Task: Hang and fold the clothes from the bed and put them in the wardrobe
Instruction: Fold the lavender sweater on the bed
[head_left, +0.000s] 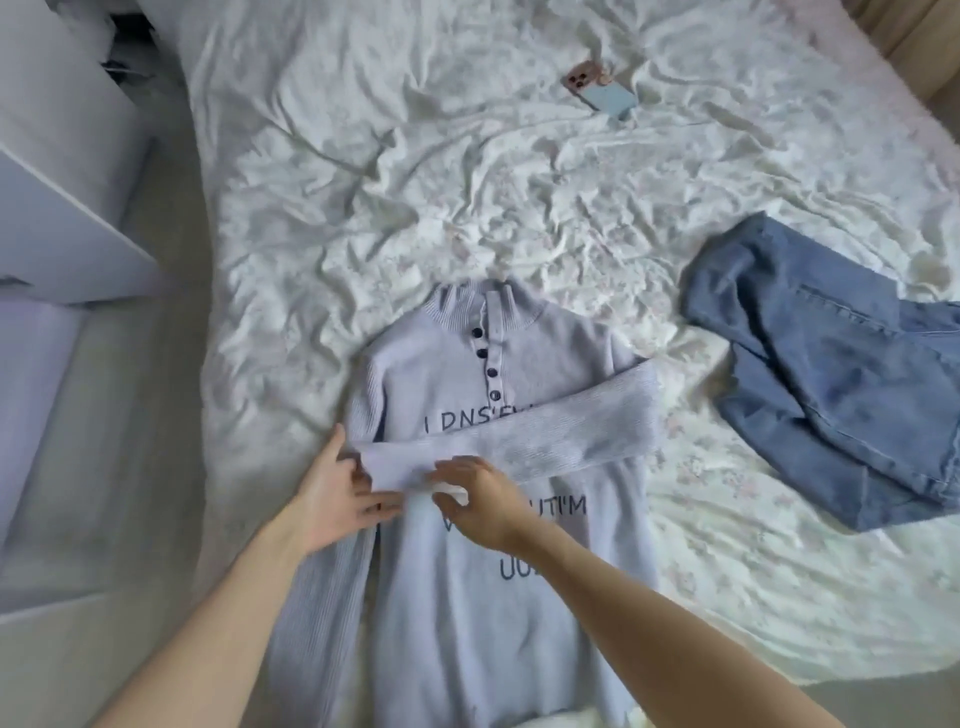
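A pale lilac sweater (467, 582) lies flat, face up, on the bed (467, 171), dark buttons at its collar, one sleeve (545, 441) folded across the chest. The left hand (337, 499) and right hand (478, 499) pinch its cuff. Jeans (831, 374) lie crumpled to the right; a phone (602, 88) lies farther up.

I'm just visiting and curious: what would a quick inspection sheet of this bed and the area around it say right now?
Surface: bed under a crumpled white sheet.
Job's things: lilac sweater lies flat, front up, one sleeve folded across the chest; blue jeans lie loosely folded to its right, apart from it.
Clutter: phone at the far side, face down.
Grippers: left hand and right hand both hold the folded sleeve's cuff.
Cables: nothing seen.
Surroundings: white furniture to the left of the bed; what it is cannot be told.
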